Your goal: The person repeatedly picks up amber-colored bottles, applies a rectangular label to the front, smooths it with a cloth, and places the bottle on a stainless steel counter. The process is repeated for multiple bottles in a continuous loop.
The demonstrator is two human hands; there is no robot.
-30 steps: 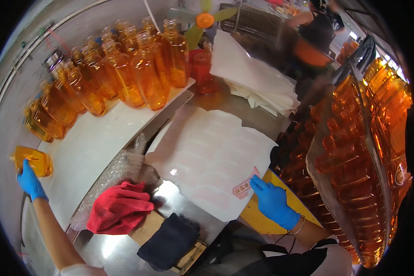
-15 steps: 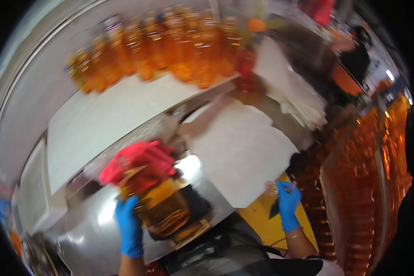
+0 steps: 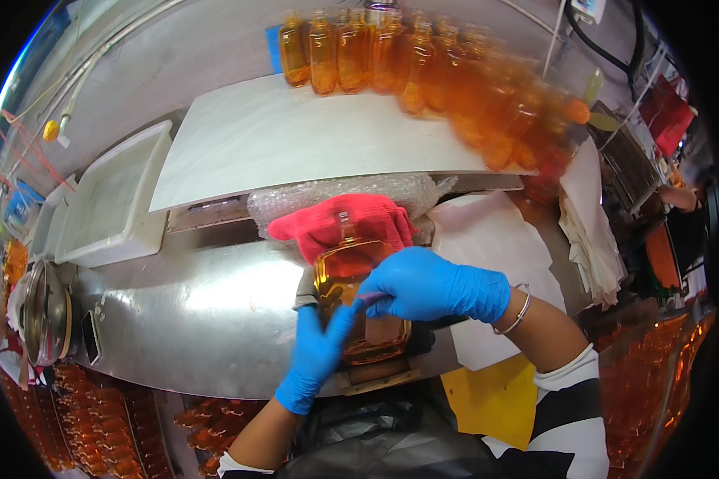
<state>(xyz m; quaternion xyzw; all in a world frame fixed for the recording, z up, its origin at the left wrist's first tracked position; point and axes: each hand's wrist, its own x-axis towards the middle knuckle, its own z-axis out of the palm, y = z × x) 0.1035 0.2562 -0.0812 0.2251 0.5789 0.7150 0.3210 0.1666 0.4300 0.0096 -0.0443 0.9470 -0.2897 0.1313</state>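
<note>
Amber bottle (image 3: 347,275) is laid near surface's (image 3: 176,319) 6 o'clock edge, neck toward 12 over red cloth (image 3: 295,226). Pinkish strip (image 3: 371,297) is pinched by right grip (image 3: 423,281), 3 o'clock; left grip (image 3: 315,351), 8 o'clock: closure cannot be told.

Lighting: bright; white glare spread across my bench (image 3: 240,287). Blue-white strip (image 3: 7,86): glowed at far left. Shadow: lay dark beneath the board (image 3: 311,136). Bottle (image 3: 333,278) before me: caught small highlights. Row (image 3: 323,56) behind: clear at left, blurred at right. Rim: lines bowed, corners fell black.
</note>
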